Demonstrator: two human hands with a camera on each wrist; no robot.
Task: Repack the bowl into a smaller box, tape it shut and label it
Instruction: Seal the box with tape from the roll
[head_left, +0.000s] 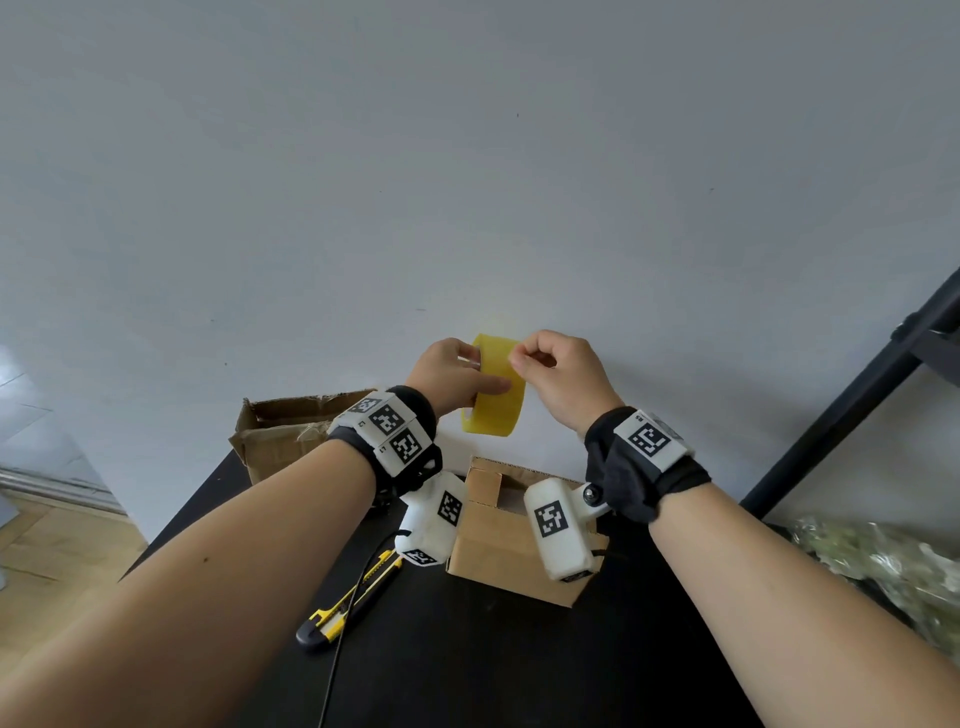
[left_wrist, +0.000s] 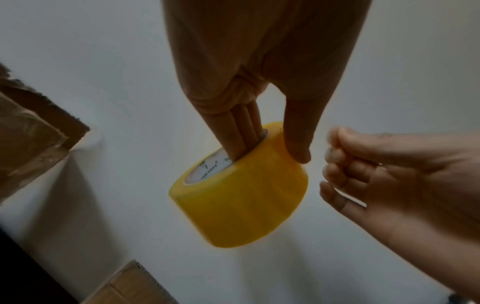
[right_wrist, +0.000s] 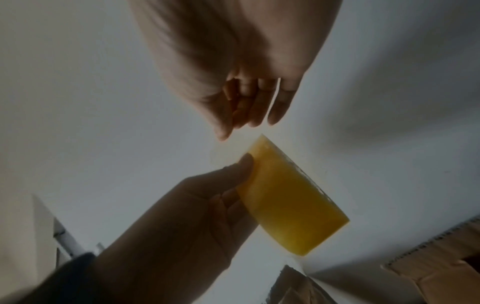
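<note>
The left hand (head_left: 451, 375) holds the yellow tape roll (head_left: 494, 397) up above the small box (head_left: 506, 540), its fingers (left_wrist: 242, 131) pushed into the core and its thumb pressed on the outer face. The right hand (head_left: 558, 376) sits just beside the roll's upper edge with fingers curled and thumb meeting forefinger; whether they pinch a tape end, I cannot tell. The small box stands open-topped on the black table (head_left: 467, 665), near a yellow utility knife (head_left: 348, 603), with a larger open box (head_left: 280, 431) behind; the bowl is hidden.
</note>
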